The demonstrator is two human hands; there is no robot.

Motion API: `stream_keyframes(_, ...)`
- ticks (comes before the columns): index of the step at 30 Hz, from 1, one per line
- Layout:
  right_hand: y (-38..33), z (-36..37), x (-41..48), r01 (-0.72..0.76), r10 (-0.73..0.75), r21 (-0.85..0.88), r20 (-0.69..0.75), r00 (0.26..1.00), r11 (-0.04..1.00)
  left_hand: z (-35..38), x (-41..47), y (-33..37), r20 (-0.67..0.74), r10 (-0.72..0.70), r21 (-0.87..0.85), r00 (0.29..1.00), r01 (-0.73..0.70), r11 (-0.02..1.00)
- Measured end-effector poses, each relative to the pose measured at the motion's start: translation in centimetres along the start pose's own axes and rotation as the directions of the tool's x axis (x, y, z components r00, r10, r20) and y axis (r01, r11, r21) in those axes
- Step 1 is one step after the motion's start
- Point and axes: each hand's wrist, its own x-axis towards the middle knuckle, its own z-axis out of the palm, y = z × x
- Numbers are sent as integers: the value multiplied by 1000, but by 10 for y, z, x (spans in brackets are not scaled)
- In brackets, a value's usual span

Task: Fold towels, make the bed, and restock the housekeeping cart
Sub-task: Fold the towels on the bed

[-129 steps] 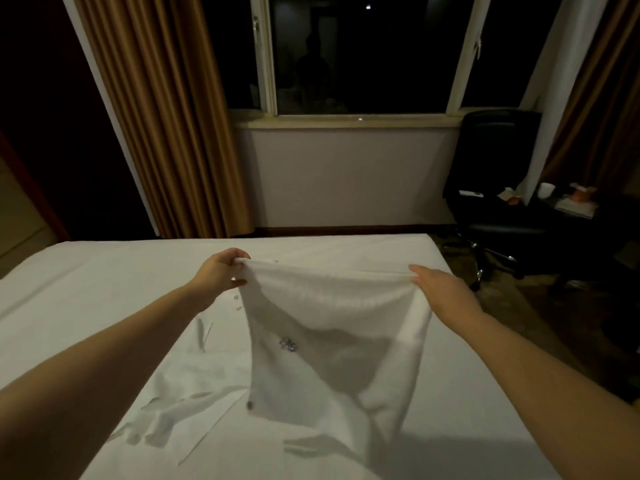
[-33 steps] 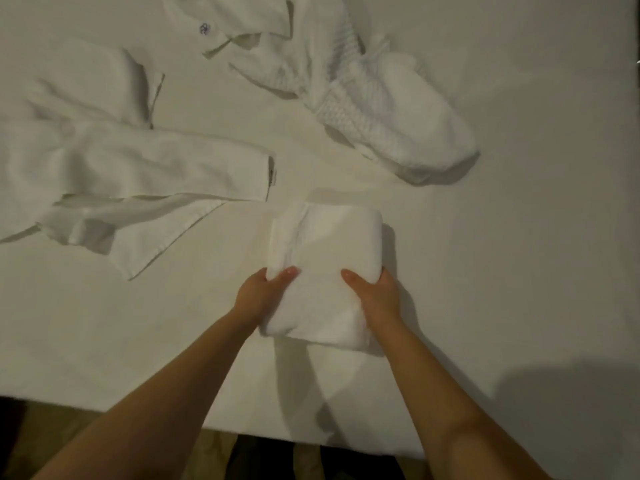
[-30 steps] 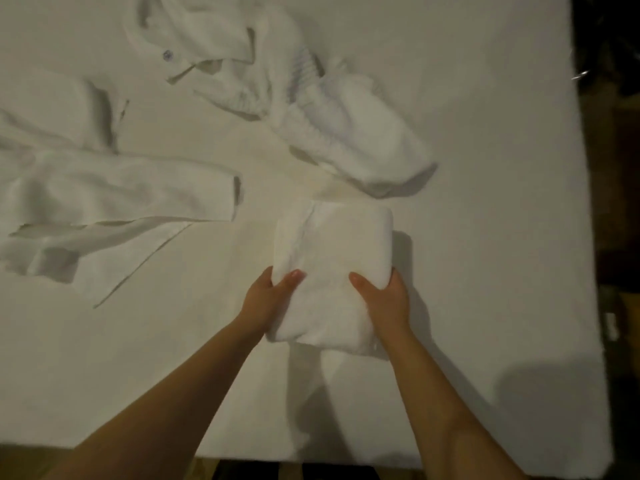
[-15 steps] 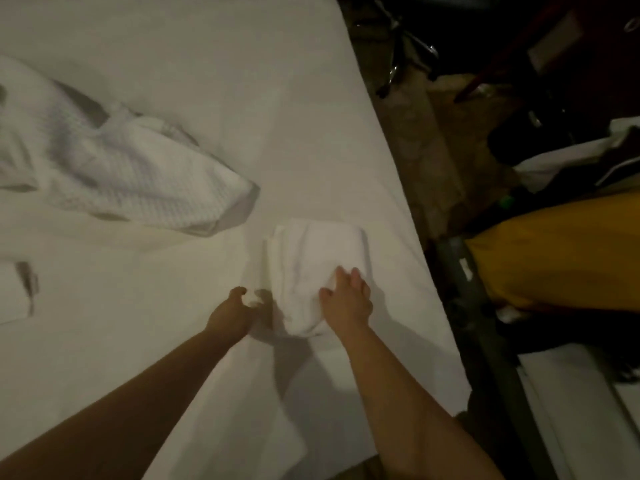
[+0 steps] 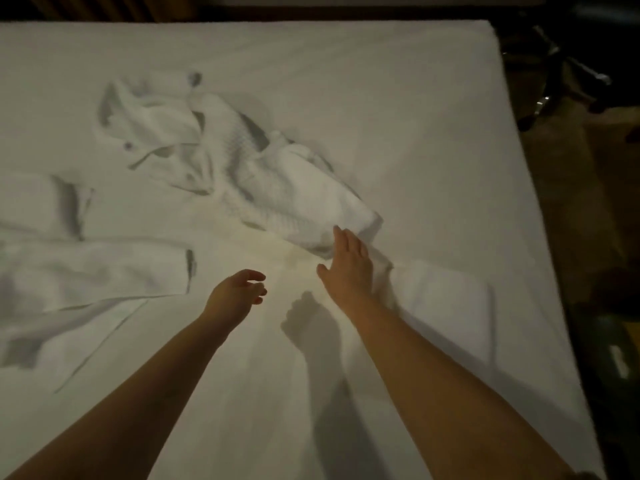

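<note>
Two hands hover over the bed (image 5: 433,133): right hand (image 5: 348,268) with straight, pressed-together fingers at the crumpled towel (image 5: 294,192), left hand (image 5: 239,292) loosely curled, empty; folded towel (image 5: 443,299) lies alongside

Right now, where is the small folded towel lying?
In the head view, the folded towel lies on the bed at the right, near its right edge, just right of the right hand and nearer than the crumpled waffle towel.
</note>
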Motion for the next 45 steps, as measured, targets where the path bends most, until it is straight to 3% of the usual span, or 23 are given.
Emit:
stream_keyframes(3, -10, 3, 26, 67, -74, -205, -27, 997, 977, -25, -9, -18, -9, -9, -33, 1000, 9, 999)
stream_keyframes(5, -19, -4, 41, 89, -106, -247, -56, 993, 965, -36, -18, -27, -15, -17, -66, 1000, 16, 998)
stream_keyframes(8, -45, -25, 37, 58, -58, 56, 3, 998, 997, -54, -30, -33, -55, -10, -91, 998, 5, 996)
stream_keyframes(10, -71, -44, 14, 48, -51, 326, 3, 999, 944, -62, -41, -32, -34, 45, -101, 998, -49, 994)
stream_keyframes(12, -99, -62, -23, 48, -51, 553, -10, 999, 832, -65, -56, -25, 46, 128, -110, 991, -122, 986)
stream_keyframes(15, -133, -91, -94, -71, -57, 801, 129, 990, 594, -69, -91, -8, 105, 282, -204, 953, -257, 945)
stream_keyframes(17, -144, -111, -140, -134, -61, 870, 184, 981, 475, -76, -118, -6, 166, 355, -362, 920, -278, 890)
stream_keyframes(19, -150, -125, -179, -136, -86, 883, 194, 977, 450, -87, -141, -13, 265, 395, -510, 879, -220, 831)
stream_keyframes(22, -161, -132, -233, -86, -192, 836, 224, 955, 542, -108, -175, -25, 337, 443, -796, 831, 1, 605)
stream_keyframes(24, -171, -127, -268, -8, -274, 782, 228, 934, 624, -122, -205, -26, 297, 471, -879, 831, 44, 475)
stream_keyframes(25, -177, -124, -285, 36, -311, 753, 227, 923, 658, -129, -219, -26, 237, 477, -882, 846, -19, 471)
stream_keyframes(28, -195, -112, -327, 158, -366, 700, 156, 918, 696, -153, -252, -23, 29, 470, -748, 882, -293, 596)
stream_keyframes(31, -206, -113, -353, 242, -132, 701, -208, 969, 671, -180, -286, -14, -3, 584, -606, 812, -466, 644)
stream_keyframes(33, -207, -117, -362, 201, 53, 742, -304, 951, 639, -195, -314, -10, 19, 670, -502, 742, -573, 648)
stream_keyframes(35, -203, -119, -368, 105, 89, 736, -219, 972, 669, -206, -341, -9, 50, 727, -463, 684, -629, 624)
stream_keyframes(38, -207, -116, -386, -19, 18, 760, 9, 1000, 649, -220, -363, -10, 80, 762, -456, 643, -656, 602)
stream_keyframes(40, -212, -115, -403, 41, 8, 776, -59, 998, 630, -228, -373, -12, 74, 762, -516, 643, -629, 581)
stream_keyframes(43, -226, -131, -431, 216, 54, 856, -272, 961, 470, -239, -383, -14, 58, 758, -479, 650, -648, 592)
stream_keyframes(45, -238, -147, -443, 303, 64, 888, -344, 937, 347, -243, -383, -14, 53, 752, -165, 657, -737, 656)
